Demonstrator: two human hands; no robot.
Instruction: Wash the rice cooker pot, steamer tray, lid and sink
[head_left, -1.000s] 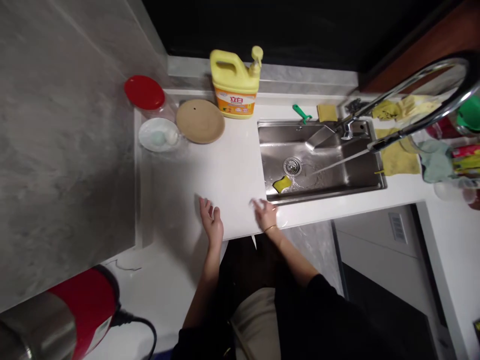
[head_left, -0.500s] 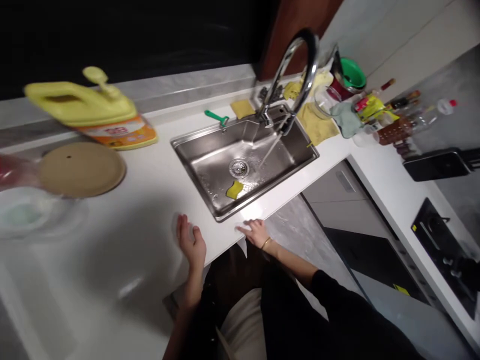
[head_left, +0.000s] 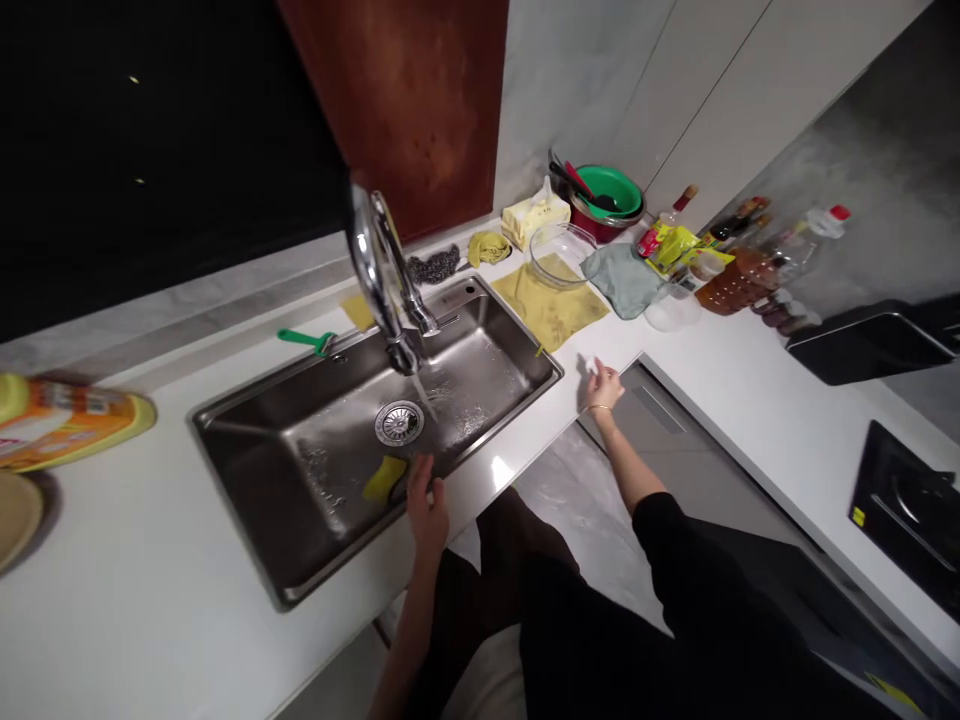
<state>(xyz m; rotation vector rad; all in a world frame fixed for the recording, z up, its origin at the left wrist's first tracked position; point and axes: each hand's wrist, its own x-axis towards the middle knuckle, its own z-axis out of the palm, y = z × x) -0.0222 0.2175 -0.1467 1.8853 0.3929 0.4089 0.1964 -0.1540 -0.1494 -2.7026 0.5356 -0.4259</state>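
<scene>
My left hand (head_left: 426, 505) reaches over the front rim of the steel sink (head_left: 247, 480), fingers apart, just right of a yellow sponge (head_left: 384, 478) lying near the drain (head_left: 398, 422). It holds nothing. Water runs from the chrome tap (head_left: 379, 265) into the basin. My right hand (head_left: 602, 385) hovers open over the white counter edge, right of the sink and close to a yellow cloth (head_left: 551, 300).
A glass bowl (head_left: 561, 253), a grey-green cloth (head_left: 625, 277), bottles (head_left: 742, 265) and a green bowl (head_left: 611, 190) crowd the back right corner. A green-handled tool (head_left: 304, 340) lies behind the sink. A yellow detergent jug (head_left: 64, 420) stands far left. A black hob (head_left: 911, 505) is at right.
The view has swung right along the counter. My left hand moved from the counter to the sink beside the sponge. My right hand moved right, past the sink's corner.
</scene>
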